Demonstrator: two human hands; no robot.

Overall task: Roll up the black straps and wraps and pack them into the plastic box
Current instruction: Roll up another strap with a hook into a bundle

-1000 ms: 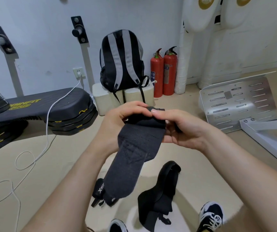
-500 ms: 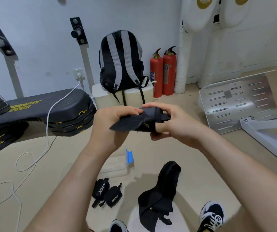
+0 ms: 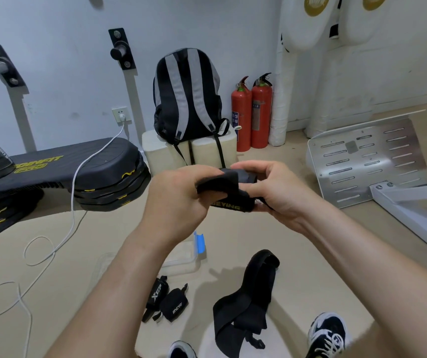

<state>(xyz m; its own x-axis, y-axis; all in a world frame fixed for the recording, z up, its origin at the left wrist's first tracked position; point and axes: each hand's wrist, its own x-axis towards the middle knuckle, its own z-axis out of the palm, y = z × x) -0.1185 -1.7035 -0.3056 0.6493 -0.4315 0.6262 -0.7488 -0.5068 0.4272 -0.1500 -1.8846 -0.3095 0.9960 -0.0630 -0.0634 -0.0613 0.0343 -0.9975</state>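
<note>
Gripping a bunched black fabric wrap with yellow lettering (image 3: 229, 188) in front of the body, the two hands are meeting above the beige floor (image 3: 91, 228). The left hand (image 3: 178, 200) is curling its fingers over the wrap's loose flap and pinching it against the thumb. The right hand (image 3: 277, 195) is closing round the rolled part, thumb on top and fingers underneath. Neither hand is open; both are holding the same wrap, which is hanging clear of the floor.

Below the left forearm, a clear plastic box with a blue latch (image 3: 184, 262) is sitting on the floor, partly hidden by the arm; what is inside cannot be made out. Nearer the person, two rolled black wraps (image 3: 175, 304) with white lettering are lying side by side, close together. To their right a loose black strap (image 3: 248, 295) is lying unrolled in a crumpled heap, near a black-and-white trainer (image 3: 327, 332).

Further back, a black and grey backpack (image 3: 186, 96) is standing on pale blocks (image 3: 155, 151) against the wall, with two red fire extinguishers (image 3: 261, 115) just beside it. A black padded bench (image 3: 52, 169) is stretching along the left, with a white cable (image 3: 74, 202) trailing over it to the floor, and a perforated metal plate (image 3: 362, 158) is showing on the right.
</note>
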